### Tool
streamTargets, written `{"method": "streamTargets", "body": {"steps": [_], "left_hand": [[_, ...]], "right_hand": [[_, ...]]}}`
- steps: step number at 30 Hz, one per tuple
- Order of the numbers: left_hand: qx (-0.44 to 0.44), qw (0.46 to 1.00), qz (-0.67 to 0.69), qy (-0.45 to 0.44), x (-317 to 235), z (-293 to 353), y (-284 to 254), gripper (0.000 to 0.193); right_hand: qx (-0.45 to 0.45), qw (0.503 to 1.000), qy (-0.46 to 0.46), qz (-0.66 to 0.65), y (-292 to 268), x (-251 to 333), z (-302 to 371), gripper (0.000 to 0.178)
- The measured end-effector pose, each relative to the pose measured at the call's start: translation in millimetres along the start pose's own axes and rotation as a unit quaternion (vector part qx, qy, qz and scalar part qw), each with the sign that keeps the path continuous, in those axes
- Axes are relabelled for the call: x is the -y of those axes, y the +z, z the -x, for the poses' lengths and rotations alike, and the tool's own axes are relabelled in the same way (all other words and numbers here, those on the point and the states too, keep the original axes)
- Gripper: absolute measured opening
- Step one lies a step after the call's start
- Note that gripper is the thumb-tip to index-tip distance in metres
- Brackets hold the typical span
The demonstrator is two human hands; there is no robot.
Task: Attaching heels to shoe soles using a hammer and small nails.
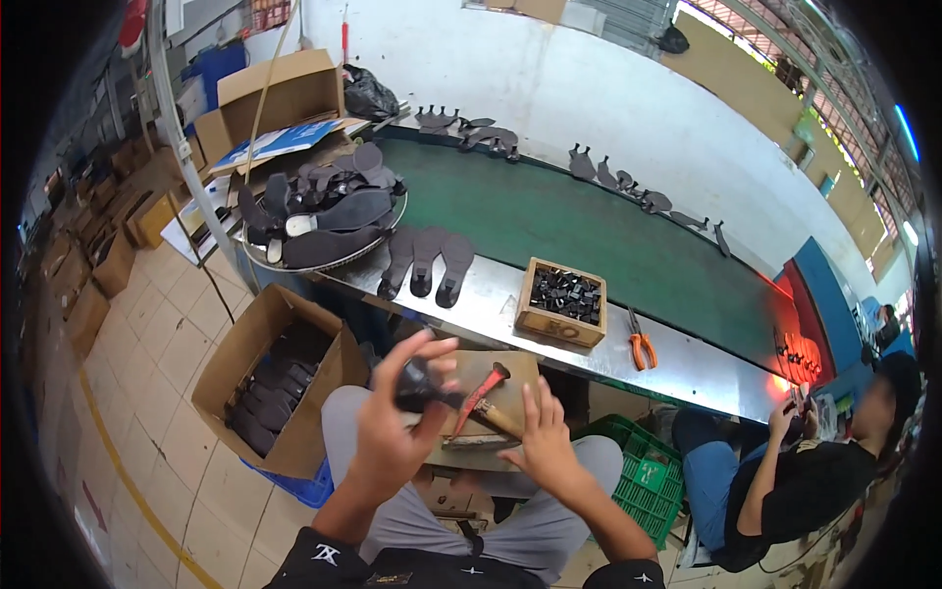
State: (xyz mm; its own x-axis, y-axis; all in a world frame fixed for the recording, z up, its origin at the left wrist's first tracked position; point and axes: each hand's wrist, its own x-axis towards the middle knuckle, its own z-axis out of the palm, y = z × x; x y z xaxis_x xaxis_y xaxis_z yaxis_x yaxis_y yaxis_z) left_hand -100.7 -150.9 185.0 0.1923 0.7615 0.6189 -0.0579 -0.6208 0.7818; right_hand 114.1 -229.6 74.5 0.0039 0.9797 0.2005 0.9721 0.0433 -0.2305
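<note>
My left hand (388, 432) is closed around a dark shoe sole (417, 381), its fingers curled and the thumb underneath; the sole is blurred and partly hidden. My right hand (546, 442) has its fingers spread and holds nothing. Beside its fingertips lies a hammer (498, 417) with a red head and a wooden handle. The hammer rests across a flat work block (510, 368) in front of my lap. Three dark soles with heels (425, 257) lie side by side on the metal bench edge beyond the left hand.
A round tray (339, 263) heaped with soles stands at the far left. A wooden box (557, 326) of small black pieces and orange-handled pliers (643, 349) sit by the green conveyor belt (549, 216). A cardboard box (221, 393), a green crate (648, 476) and a co-worker (805, 491) flank me.
</note>
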Motion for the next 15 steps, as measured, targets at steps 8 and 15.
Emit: {"method": "streamTargets", "body": {"steps": [8,15], "left_hand": [[0.164,0.968,0.161,-0.098,31.5,-12.2,28.6,0.032],[0.183,0.963,-0.196,-0.023,152.0,-13.1,97.1,0.031]], "right_hand": [[0.008,0.987,0.114,-0.115,18.0,-42.5,75.7,0.060],[-0.077,0.836,0.271,-0.471,32.8,-74.0,161.1,0.038]]}}
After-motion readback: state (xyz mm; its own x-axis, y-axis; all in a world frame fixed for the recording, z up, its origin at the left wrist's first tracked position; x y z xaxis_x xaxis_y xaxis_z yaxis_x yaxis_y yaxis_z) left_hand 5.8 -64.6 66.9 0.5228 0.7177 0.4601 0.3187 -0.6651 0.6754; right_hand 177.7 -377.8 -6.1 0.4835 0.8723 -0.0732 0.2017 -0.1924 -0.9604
